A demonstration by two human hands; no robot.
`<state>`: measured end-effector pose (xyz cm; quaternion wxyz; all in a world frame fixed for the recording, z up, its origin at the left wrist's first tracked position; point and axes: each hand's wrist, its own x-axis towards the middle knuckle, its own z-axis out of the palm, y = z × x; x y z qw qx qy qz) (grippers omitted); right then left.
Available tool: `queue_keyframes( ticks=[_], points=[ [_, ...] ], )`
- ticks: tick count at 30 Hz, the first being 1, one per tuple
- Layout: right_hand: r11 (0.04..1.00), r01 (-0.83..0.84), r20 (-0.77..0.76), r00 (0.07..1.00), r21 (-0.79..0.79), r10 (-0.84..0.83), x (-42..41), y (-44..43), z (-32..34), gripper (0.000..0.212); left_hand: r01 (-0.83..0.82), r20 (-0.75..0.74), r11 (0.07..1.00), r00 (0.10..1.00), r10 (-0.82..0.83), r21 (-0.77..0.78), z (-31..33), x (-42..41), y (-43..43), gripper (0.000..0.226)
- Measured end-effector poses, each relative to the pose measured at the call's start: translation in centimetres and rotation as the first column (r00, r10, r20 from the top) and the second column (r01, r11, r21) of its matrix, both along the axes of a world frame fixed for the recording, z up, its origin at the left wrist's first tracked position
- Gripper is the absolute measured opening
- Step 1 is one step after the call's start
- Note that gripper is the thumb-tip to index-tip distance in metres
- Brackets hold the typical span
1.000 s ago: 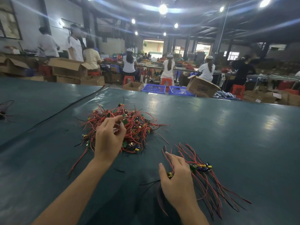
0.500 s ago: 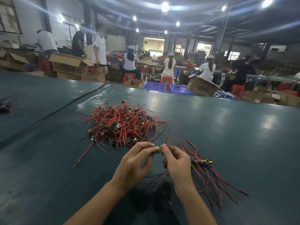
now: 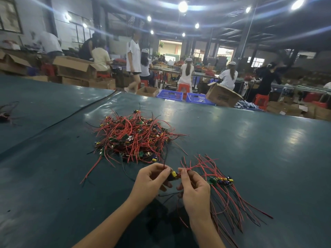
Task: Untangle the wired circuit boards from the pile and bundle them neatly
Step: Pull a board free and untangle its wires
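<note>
A tangled pile of wired circuit boards (image 3: 133, 138), red and black leads with small green boards, lies in the middle of the dark green table (image 3: 250, 149). Just in front of it, both hands hold one small circuit board (image 3: 173, 174) with a yellow part between them. My left hand (image 3: 152, 179) pinches its left end and a dark lead. My right hand (image 3: 194, 189) pinches its right end and a red wire that runs up to the right. To the right lies a sorted bundle (image 3: 222, 187) of boards with their wires laid side by side.
A black cable (image 3: 75, 113) crosses the table at the left. A few loose wires (image 3: 7, 111) lie at the far left edge. Beyond the table's far edge stand cardboard boxes (image 3: 222, 95), blue crates (image 3: 169, 95), red stools and several seated workers.
A second ago my left hand reached into the pile and my right hand rested by the bundle. Both hands have come together, holding one board near me, its wires pulled free.
</note>
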<state>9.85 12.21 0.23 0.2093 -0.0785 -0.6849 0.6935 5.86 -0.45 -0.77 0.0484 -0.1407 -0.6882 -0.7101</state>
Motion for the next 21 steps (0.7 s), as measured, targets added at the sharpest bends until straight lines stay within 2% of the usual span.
queue_keyframes(
  ticks=[4,7,9,11,13,15,16,18,21],
  points=[
    [0.988,0.008,0.011,1.0,-0.155,-0.006,-0.1,0.1,0.2,0.023,-0.039,0.229,0.961,0.973,-0.026,0.273,0.6,0.0,0.2,0.022],
    [0.986,0.012,0.011,1.0,-0.165,-0.011,-0.2,0.1,0.4,0.023,-0.029,0.272,0.95,0.961,-0.06,0.312,0.6,0.1,0.4,0.021],
    [0.99,0.004,0.01,1.0,-0.138,-0.003,-0.2,0.0,0.2,0.023,0.009,0.254,0.956,0.963,-0.087,0.292,0.5,0.4,0.4,0.027],
    [0.995,-0.004,0.003,1.0,-0.095,0.005,-0.2,-0.2,0.1,0.023,0.062,0.213,0.982,0.972,-0.1,0.178,0.5,0.7,0.4,0.043],
    [0.998,0.013,-0.009,1.0,-0.058,-0.014,-0.2,-0.4,0.0,0.025,0.111,0.143,0.993,0.983,-0.115,0.04,0.4,0.8,0.5,0.04],
    [0.999,0.024,-0.001,1.0,-0.048,-0.024,-0.2,-0.5,0.1,0.026,0.115,0.094,0.993,0.989,-0.115,0.004,0.5,0.9,0.6,0.035],
    [0.997,0.02,0.02,1.0,-0.08,-0.019,-0.2,-0.5,0.2,0.027,0.102,0.079,0.995,0.992,-0.102,0.004,0.6,0.9,0.6,0.035],
    [0.965,0.022,0.094,0.996,-0.262,0.002,-0.3,-0.3,0.5,0.025,0.08,0.056,0.997,0.995,-0.081,0.021,0.8,0.9,0.4,0.036],
    [0.85,0.108,0.177,0.984,-0.516,-0.018,-0.9,1.0,1.2,0.022,0.09,0.035,0.995,0.995,-0.092,0.046,1.0,0.6,0.0,0.036]
  ],
)
